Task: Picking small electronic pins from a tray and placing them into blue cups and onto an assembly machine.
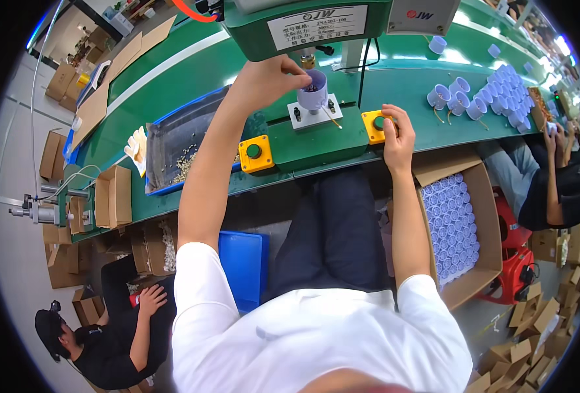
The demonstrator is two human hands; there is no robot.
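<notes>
Under the green press head (309, 29), a pale lilac plastic cup (312, 99) stands on a metal fixture plate (316, 114), with a short thin wire hanging from its lower side. My left hand (271, 80) reaches over from the left, its fingers pinched together at the cup's mouth. Small dark and metallic bits show inside the cup; what the fingertips hold is hidden. My right hand (400, 134) curls round the right side of a yellow button box (372, 128), thumb beside its green button. A second yellow button box (256, 154) sits left of the fixture, untouched.
A blue-rimmed tray (165, 160) with small metal parts lies left, gloves (136, 145) beside it. Lilac cups (459, 103) crowd the bench at right. A carton (489, 226) of cups stands by my right arm, a blue bin (243, 268) by my left. Two people sit nearby.
</notes>
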